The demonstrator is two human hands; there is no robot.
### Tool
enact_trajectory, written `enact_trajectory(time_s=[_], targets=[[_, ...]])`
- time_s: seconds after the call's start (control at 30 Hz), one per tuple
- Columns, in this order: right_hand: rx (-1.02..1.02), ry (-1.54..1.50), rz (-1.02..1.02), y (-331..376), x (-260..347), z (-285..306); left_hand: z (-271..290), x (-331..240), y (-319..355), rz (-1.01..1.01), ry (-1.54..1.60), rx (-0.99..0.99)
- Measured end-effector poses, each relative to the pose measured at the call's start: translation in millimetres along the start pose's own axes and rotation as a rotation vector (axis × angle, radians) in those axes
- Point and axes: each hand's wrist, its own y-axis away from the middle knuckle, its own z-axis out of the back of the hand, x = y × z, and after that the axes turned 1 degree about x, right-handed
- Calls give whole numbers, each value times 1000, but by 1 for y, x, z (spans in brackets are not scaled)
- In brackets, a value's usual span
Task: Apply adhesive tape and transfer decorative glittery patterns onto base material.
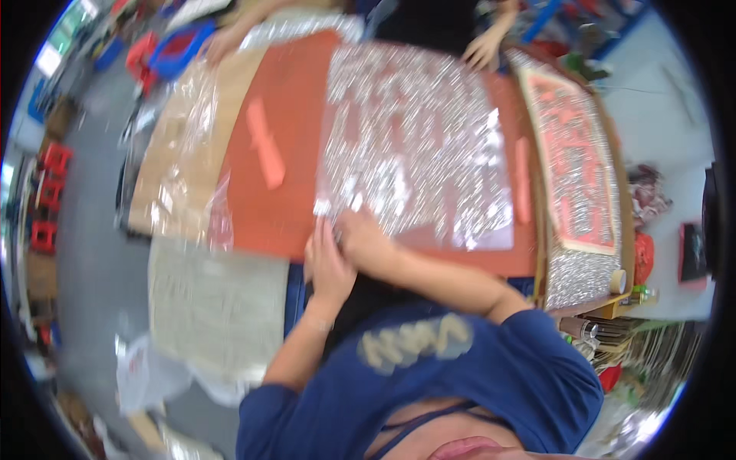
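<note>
A shiny silver-and-clear plastic sheet (414, 146) lies on an orange-red mat (268, 218) on the table. At its near left corner my two hands meet, fingers close together. My left hand (328, 261) has its fingers pressed together and pointing away from me. Beside it, my right hand (364, 241) is curled in, its fingertips against the left one's. Motion blur and the hands themselves hide what the fingers pinch at the corner. To the left on the mat lies a long salmon-pink piece (266, 149); a similar pink strip (523, 180) lies beyond the sheet's right edge.
Across the table, another person's hand (483, 52) rests near the sheet's far right corner, another hand (221, 44) at the far left. A framed panel with pink shapes (575, 169) stands right, near a tape roll (618, 281). Clear film covers tan board (180, 146) at left.
</note>
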Motion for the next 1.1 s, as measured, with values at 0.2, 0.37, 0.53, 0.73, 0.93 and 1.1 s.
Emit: enact_trajectory(time_s=[0.2, 0.37, 0.53, 0.73, 0.93, 1.1], targets=[[-268, -636, -300, 24, -43, 15, 3, -12, -5, -36, -124, 145], [-617, -56, -574, 180, -117, 110, 4, -6, 1, -11, -112, 136], [-78, 512, -1336, 356, -142, 156, 13, 11, 7, 56, 139, -13], [131, 385, -1534, 412, -135, 159, 5, 4, -7, 82, 116, -55], [-366, 363, -1049, 314, -132, 159, -5, 5, 0, 70, 49, -63], [-191, -665, -686, 125, -66, 77, -1, 7, 3, 51, -13, -44]])
